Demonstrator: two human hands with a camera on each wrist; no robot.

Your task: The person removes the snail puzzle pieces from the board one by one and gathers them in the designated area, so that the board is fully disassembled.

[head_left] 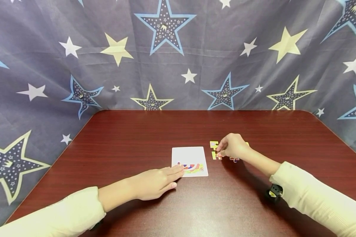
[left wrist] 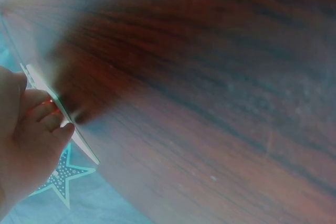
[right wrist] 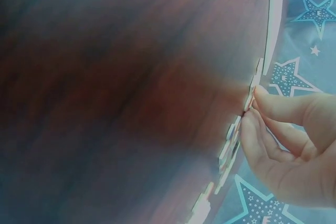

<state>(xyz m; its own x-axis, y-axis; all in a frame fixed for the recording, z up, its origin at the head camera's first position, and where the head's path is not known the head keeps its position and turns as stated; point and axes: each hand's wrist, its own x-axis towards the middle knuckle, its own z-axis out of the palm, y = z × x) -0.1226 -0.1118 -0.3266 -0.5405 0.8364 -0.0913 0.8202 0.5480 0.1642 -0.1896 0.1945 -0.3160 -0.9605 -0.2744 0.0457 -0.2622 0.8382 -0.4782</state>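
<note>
A white square puzzle board (head_left: 188, 155) lies on the table, with joined colourful puzzle pieces (head_left: 192, 168) along its lower part. My left hand (head_left: 157, 181) rests its straight fingers on the board's lower left corner. In the left wrist view those fingers lie over the board's thin edge (left wrist: 84, 148). To the right of the board, my right hand (head_left: 233, 146) pinches a puzzle piece (head_left: 216, 155) between thumb and fingertips. The right wrist view shows the thumb and fingertips (right wrist: 258, 92) at that piece, low over the table. Part of it is hidden by the fingers.
More loose puzzle pieces (head_left: 234, 159) lie under and around the right hand, one with yellow (head_left: 214, 144) just beyond the fingertips. The dark red wooden table (head_left: 121, 138) ends at a grey curtain with stars (head_left: 190, 95) at the back and sides.
</note>
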